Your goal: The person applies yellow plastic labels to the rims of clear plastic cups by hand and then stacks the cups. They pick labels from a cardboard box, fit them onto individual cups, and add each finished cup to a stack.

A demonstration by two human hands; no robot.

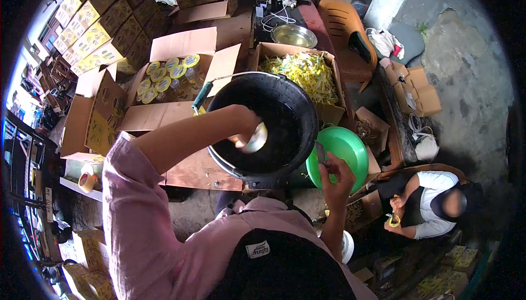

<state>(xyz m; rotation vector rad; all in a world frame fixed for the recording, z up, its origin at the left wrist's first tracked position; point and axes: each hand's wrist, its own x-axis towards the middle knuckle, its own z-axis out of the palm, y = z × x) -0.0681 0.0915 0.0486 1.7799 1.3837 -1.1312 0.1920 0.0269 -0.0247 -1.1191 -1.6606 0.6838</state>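
Observation:
My left hand reaches into a large black bucket of dark liquid. Its fingers grip a plastic cup with a pale, shiny, blurred surface. My right hand is raised over the near edge of a green plastic basin, holding a flat grey blade between thumb and fingers. The bucket's wire handle with its green grip rests towards the left. Beyond the bucket, a cardboard box holds a heap of yellow and clear plastic strips. Further left, yellow-lidded cups stand in an open carton.
A metal bowl and white cables lie at the back. Printed cartons are stacked at upper left. An orange plastic chair stands at right. A seated person at lower right handles a yellow-rimmed cup.

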